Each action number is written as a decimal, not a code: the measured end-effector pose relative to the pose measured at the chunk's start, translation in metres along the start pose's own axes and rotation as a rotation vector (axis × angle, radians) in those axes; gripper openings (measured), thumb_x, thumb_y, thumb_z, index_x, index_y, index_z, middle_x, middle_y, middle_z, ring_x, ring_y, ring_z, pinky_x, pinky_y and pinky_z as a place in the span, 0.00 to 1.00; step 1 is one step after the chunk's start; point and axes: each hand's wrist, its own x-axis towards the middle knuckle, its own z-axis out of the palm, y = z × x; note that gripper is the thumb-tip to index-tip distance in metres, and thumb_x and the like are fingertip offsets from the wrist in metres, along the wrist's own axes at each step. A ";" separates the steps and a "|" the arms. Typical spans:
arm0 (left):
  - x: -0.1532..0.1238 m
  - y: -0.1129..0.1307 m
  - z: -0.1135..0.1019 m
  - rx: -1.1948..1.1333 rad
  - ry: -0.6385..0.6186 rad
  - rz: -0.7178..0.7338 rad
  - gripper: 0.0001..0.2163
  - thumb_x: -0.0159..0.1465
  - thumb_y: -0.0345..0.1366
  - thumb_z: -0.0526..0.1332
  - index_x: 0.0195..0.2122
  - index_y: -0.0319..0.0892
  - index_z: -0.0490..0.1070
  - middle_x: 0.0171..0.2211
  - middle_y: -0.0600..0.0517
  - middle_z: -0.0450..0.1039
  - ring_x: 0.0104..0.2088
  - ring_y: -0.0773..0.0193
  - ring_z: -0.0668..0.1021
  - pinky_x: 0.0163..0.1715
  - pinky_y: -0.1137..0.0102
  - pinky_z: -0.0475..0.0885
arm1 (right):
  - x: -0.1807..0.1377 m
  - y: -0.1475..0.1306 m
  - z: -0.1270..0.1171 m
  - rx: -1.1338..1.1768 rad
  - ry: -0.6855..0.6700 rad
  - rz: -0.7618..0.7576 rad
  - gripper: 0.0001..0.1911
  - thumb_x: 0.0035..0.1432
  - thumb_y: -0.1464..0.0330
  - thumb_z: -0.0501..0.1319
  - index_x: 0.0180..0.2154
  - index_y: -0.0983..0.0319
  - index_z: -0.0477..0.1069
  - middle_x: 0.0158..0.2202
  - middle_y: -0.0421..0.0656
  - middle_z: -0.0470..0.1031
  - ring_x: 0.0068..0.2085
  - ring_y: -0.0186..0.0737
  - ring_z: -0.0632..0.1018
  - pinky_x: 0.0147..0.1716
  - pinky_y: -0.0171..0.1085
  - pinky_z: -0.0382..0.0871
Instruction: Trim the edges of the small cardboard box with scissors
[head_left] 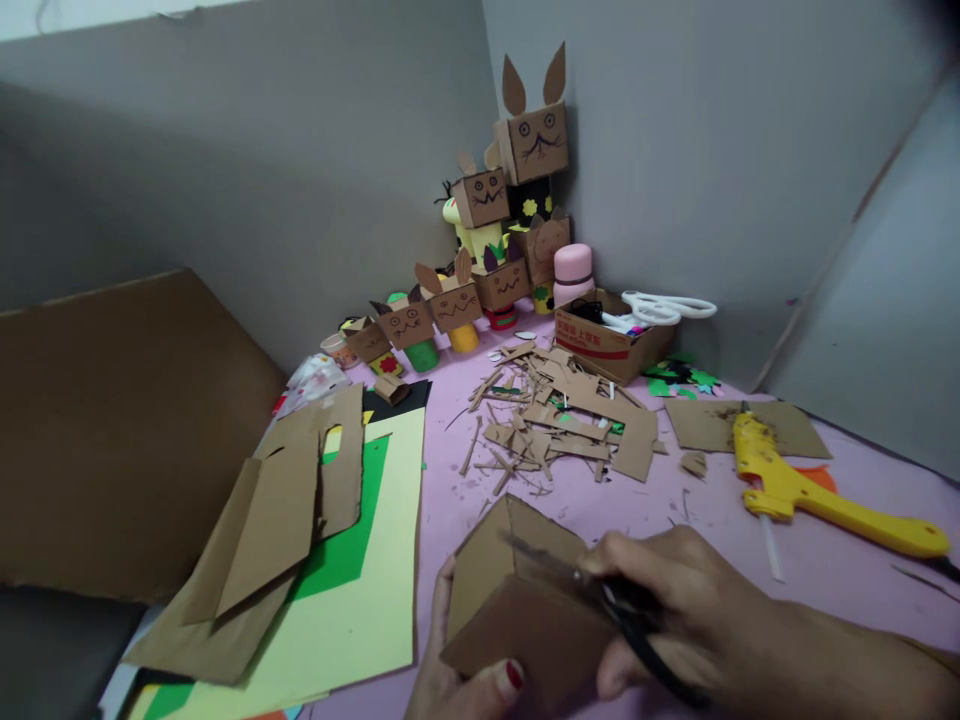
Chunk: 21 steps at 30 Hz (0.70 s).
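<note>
Fingers [491, 690] of the left hand [456, 692] are curled around a small cardboard box [529, 630], the red-nailed thumb pressed on the near face and another finger along its left side. From where I stand the box looks plain brown and square-cornered, its top open, tipped so that one corner points away. It is held up at the near, middle part of the lilac bench [454, 510]. The right hand [697, 590] has its fingers closed round the black handles of a pair of scissors [577, 578]; the blades lie across the open top of the box, too blurred for me to tell how far apart they are.

Just left of the left hand runs the edge of pale yellow sheets [375, 625], with green paper [341, 570] and cut cardboard pieces [274, 530] stacked over them. To the right, a bare strip of bench separates the right hand from a yellow glue gun [840, 510], its nozzle over a flat cardboard piece [802, 432]. Beyond the box there is only a short gap before a heap of cardboard scraps [562, 405].

Farther back, a carton [607, 345] carries white-handled scissors [671, 307], next to a pink bottle [573, 268]. Cardboard animal figures [454, 303] line up toward the corner, where the grey walls [697, 150] close off the space.
</note>
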 end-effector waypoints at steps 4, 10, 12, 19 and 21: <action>0.003 0.002 -0.003 -0.096 0.013 0.039 0.36 0.48 0.47 0.72 0.57 0.43 0.65 0.45 0.40 0.78 0.48 0.43 0.77 0.52 0.53 0.67 | 0.004 -0.006 -0.009 -0.060 -0.008 0.168 0.21 0.43 0.56 0.73 0.33 0.60 0.68 0.22 0.33 0.69 0.22 0.31 0.67 0.20 0.29 0.56; 0.004 0.001 -0.008 -0.127 0.021 0.065 0.31 0.52 0.46 0.69 0.57 0.44 0.67 0.44 0.42 0.79 0.50 0.45 0.77 0.54 0.55 0.67 | 0.004 -0.006 -0.006 -0.260 -0.114 0.059 0.26 0.37 0.54 0.75 0.34 0.61 0.71 0.29 0.39 0.75 0.28 0.38 0.74 0.25 0.32 0.59; 0.004 0.000 -0.007 -0.136 -0.001 0.053 0.31 0.52 0.46 0.69 0.57 0.44 0.67 0.44 0.42 0.80 0.50 0.44 0.77 0.54 0.54 0.67 | 0.003 -0.003 -0.004 -0.293 -0.107 0.015 0.23 0.39 0.53 0.74 0.31 0.61 0.70 0.26 0.39 0.74 0.26 0.36 0.72 0.23 0.32 0.57; 0.003 -0.002 -0.005 -0.132 -0.009 0.025 0.30 0.52 0.45 0.69 0.56 0.43 0.67 0.44 0.41 0.79 0.51 0.44 0.76 0.55 0.54 0.64 | 0.000 0.004 -0.001 -0.247 -0.044 -0.076 0.18 0.53 0.55 0.66 0.24 0.60 0.64 0.20 0.36 0.70 0.19 0.31 0.68 0.19 0.30 0.53; 0.004 -0.002 -0.005 -0.127 -0.008 0.029 0.29 0.52 0.45 0.69 0.55 0.44 0.68 0.43 0.41 0.79 0.50 0.44 0.76 0.55 0.54 0.65 | 0.000 0.005 -0.001 -0.172 -0.055 -0.071 0.15 0.56 0.60 0.64 0.24 0.59 0.64 0.19 0.35 0.70 0.19 0.30 0.68 0.19 0.29 0.54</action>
